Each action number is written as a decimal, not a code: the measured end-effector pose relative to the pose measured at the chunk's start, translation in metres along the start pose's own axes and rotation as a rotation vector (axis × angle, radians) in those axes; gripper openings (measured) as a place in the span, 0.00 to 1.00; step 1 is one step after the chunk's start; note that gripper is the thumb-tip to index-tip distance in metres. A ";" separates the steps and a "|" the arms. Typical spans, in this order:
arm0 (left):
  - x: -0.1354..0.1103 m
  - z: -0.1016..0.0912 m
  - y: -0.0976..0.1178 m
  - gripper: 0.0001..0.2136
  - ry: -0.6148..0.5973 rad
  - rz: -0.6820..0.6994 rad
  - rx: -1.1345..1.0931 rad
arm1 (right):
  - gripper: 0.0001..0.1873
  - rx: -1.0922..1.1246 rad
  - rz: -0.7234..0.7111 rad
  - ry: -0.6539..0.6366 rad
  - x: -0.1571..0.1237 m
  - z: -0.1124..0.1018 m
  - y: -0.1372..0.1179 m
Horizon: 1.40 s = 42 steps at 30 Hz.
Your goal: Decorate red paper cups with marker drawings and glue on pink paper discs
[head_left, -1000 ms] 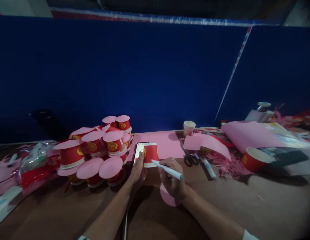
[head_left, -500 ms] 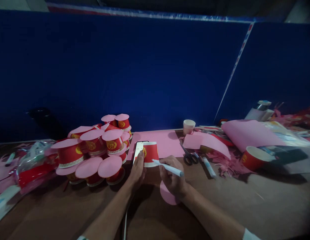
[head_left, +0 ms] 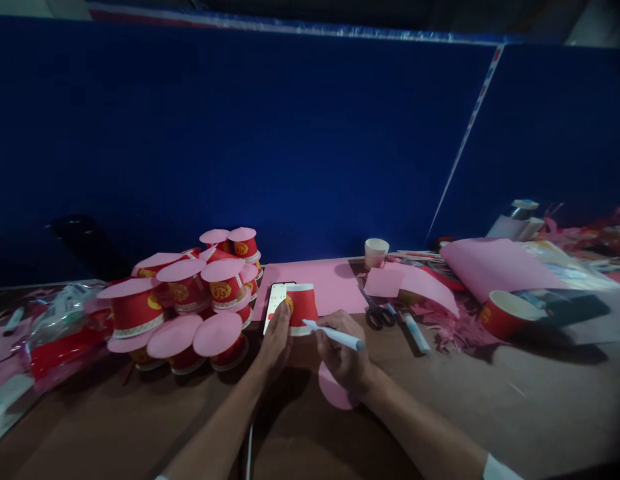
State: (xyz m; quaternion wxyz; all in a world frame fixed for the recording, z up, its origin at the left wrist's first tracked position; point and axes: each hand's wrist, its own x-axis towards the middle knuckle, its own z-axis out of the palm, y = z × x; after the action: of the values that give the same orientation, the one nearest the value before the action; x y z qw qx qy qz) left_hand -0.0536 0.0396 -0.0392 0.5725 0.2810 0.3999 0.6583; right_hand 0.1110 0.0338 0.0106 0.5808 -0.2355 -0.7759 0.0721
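Note:
My left hand [head_left: 274, 342] rests fingers-forward on a lit phone [head_left: 275, 303] that lies on the brown table [head_left: 140, 427], touching the side of an upside-down red paper cup [head_left: 302, 308]. A white pen [head_left: 335, 335] is gripped in my right hand [head_left: 344, 360], its tip against the cup's lower rim. Under my right wrist lies a pink paper disc [head_left: 333, 393]. The cup stands on the near edge of a pink paper sheet [head_left: 326, 283].
A pile of red cups capped with pink discs [head_left: 190, 300] sits to the left, beside a plastic bag [head_left: 60, 327]. Scissors [head_left: 377, 312], a glue stick [head_left: 415, 331], a small white cup [head_left: 377, 253], rolled pink paper [head_left: 490, 267] and an open red cup [head_left: 505, 315] lie right. A blue partition [head_left: 290, 147] stands behind.
Both hands stay in place on the phone and at the cup. Only the view has shifted slightly; the pen tip sits marginally lower along the cup rim.

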 end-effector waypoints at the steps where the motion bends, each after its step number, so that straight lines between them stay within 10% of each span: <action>1: -0.001 0.001 0.003 0.19 0.011 -0.003 0.016 | 0.05 -0.003 0.008 -0.005 0.000 0.000 0.000; 18: -0.016 0.034 0.019 0.22 0.124 0.012 0.221 | 0.06 -0.041 0.037 0.025 0.002 -0.002 0.003; 42: -0.033 0.054 0.035 0.13 -0.013 0.034 0.168 | 0.05 -0.057 0.104 0.124 0.008 -0.011 0.012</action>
State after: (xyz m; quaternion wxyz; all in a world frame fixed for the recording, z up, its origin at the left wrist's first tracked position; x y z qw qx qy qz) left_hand -0.0208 0.0171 0.0213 0.5382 0.3390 0.4454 0.6301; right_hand 0.1230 0.0465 0.0164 0.6161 -0.2961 -0.7270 0.0654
